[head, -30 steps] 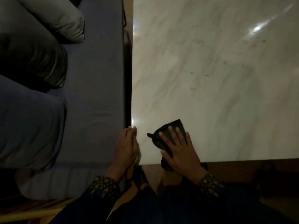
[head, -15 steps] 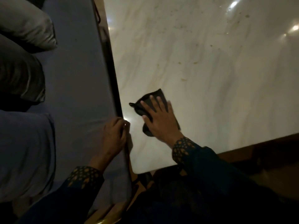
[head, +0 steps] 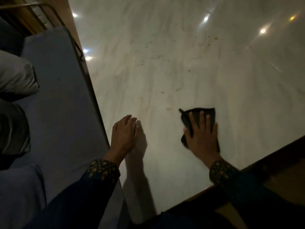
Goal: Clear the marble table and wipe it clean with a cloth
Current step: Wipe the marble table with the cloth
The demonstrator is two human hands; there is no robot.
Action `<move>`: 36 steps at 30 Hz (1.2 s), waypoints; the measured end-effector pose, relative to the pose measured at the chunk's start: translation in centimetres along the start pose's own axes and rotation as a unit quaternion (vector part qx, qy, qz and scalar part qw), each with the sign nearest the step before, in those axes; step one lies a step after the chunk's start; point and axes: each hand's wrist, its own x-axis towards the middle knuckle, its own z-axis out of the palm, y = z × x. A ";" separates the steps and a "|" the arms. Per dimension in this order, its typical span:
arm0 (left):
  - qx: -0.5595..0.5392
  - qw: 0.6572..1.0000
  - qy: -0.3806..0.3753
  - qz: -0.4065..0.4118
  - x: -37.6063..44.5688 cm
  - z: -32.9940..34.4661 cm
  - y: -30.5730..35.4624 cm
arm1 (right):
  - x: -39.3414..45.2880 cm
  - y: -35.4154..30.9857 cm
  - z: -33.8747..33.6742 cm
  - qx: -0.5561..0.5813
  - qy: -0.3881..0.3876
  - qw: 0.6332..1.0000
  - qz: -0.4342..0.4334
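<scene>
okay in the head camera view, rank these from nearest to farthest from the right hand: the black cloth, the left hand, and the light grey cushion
1. black cloth, directly under the right hand, pressed flat on the marble table.
2. left hand, to its left, at the table's left edge.
3. light grey cushion, far left on the blue seat.

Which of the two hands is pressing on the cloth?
The right hand, its fingers spread flat on the dark cloth on the marble table. The left hand holds nothing, near the table's left edge.
</scene>
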 end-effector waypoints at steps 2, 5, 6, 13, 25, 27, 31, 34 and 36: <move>0.010 1.000 -0.010 0.011 2.7 0.0 0.7 | -4.1 -2.0 0.6 0.013 0.003 0.999 -0.044; 0.021 0.999 -0.024 0.017 7.2 -0.3 1.0 | -6.6 -3.4 1.0 0.006 -0.002 0.998 -0.067; 0.026 0.999 -0.025 0.024 8.8 -0.2 0.7 | -6.0 -3.7 1.0 0.003 -0.001 0.998 -0.064; 0.030 0.999 0.007 0.034 18.9 -0.1 -1.5 | 7.5 -11.8 1.3 0.014 0.031 0.999 -0.039; 0.009 0.997 0.066 0.038 28.7 2.2 -4.7 | 19.0 1.8 -1.4 0.012 0.092 0.972 0.218; 0.008 0.996 0.073 0.041 28.7 2.4 -4.5 | 19.1 2.9 -1.4 0.018 0.095 0.963 0.250; 0.027 0.996 0.081 0.036 28.8 2.5 -4.3 | 17.5 -4.1 0.0 -0.012 0.136 0.961 0.242; 0.027 0.996 0.076 0.037 28.7 2.3 -4.3 | 14.9 -12.9 1.0 0.025 0.079 0.984 0.156; 0.016 0.996 0.082 0.040 28.6 2.2 -4.3 | 14.5 -16.8 1.4 0.037 0.044 0.992 0.109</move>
